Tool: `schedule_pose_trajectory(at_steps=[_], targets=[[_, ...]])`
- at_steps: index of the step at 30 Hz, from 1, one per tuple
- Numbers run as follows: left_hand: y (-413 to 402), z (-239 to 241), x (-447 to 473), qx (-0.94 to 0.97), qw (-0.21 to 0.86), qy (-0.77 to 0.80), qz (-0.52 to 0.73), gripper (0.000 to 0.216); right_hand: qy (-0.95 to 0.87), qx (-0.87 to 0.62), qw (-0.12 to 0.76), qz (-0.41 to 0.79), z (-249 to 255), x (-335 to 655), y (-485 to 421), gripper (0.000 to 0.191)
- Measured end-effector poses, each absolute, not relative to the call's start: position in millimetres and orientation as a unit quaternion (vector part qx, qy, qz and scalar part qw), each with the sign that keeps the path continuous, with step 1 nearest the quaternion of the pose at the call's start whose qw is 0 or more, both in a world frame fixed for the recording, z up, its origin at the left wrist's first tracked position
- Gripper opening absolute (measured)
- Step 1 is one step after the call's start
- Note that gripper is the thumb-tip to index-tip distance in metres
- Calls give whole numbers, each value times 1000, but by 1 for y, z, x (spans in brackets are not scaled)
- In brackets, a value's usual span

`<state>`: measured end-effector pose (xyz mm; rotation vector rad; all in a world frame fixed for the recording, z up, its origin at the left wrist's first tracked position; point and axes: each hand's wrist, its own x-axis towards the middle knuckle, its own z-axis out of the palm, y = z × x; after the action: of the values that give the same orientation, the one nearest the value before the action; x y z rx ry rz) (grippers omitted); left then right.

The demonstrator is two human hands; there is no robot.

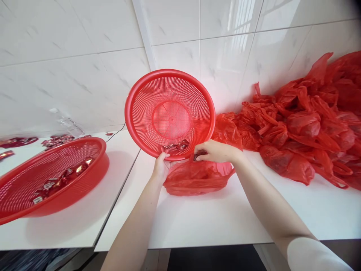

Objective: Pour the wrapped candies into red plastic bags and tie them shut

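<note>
My left hand (160, 167) grips the lower rim of a round red perforated basket (152, 101), holding it tilted up on edge. A few wrapped sweets (177, 145) lie at the basket's lowest part. My right hand (216, 151) is closed on a small dark wrapped sweet (199, 154) at the rim, just above an open red plastic bag (194, 178) that sits on the white table (225, 214) beneath the basket.
A second red basket (17, 188) with several wrapped sweets stands on the left table. A heap of filled red plastic bags (304, 124) lies at the right against the tiled wall. Loose sweets (56, 140) lie at the far left.
</note>
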<state>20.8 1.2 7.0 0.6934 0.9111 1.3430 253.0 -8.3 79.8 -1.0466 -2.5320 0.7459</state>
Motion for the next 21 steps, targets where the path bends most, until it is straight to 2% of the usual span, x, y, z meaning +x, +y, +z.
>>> schedule_pose_trajectory(at_steps=[4, 8, 13, 15, 17, 19, 21], targets=[[-1, 7, 22, 311, 653, 388, 571, 32, -878, -366, 145, 273, 84, 251, -12, 18], [-2, 8, 24, 304, 652, 392, 574, 29, -880, -363, 127, 278, 87, 251, -15, 25], [-9, 11, 29, 304, 684, 387, 538, 35, -844, -403, 265, 235, 88, 251, -14, 31], [-14, 12, 34, 314, 693, 374, 530, 38, -839, -400, 295, 222, 83, 249, -11, 38], [-19, 14, 39, 328, 699, 361, 523, 41, -845, -410, 277, 204, 75, 244, -7, 58], [-23, 15, 42, 340, 703, 352, 516, 40, -851, -434, 221, 198, 65, 239, -4, 75], [-25, 16, 44, 344, 698, 352, 520, 38, -853, -450, 168, 204, 58, 235, 0, 70]])
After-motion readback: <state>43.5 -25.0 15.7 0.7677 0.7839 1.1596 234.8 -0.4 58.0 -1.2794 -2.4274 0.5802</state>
